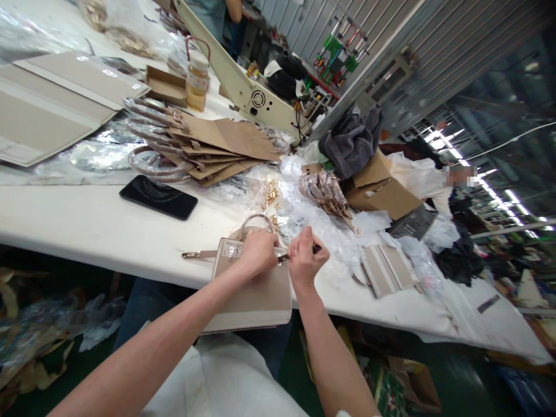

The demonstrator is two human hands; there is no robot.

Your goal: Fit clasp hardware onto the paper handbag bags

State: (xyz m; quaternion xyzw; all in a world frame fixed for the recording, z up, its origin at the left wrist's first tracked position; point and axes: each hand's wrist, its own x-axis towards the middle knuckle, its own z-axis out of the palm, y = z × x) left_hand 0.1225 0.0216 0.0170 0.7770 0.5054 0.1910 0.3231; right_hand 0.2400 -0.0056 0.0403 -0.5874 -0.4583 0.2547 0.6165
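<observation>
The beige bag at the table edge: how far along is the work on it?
Done, it seems: the bag has its shape, with handle and strap on. In hand: the left hand grips the bag's top while the right hand works a thin tool against it. Probably left: loose gold fittings and a pile of handles on the table.

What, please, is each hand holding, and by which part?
The left hand grips the bag at its top edge. The right hand holds a thin tool by its rear end, with the tip at the bag's top.
</observation>
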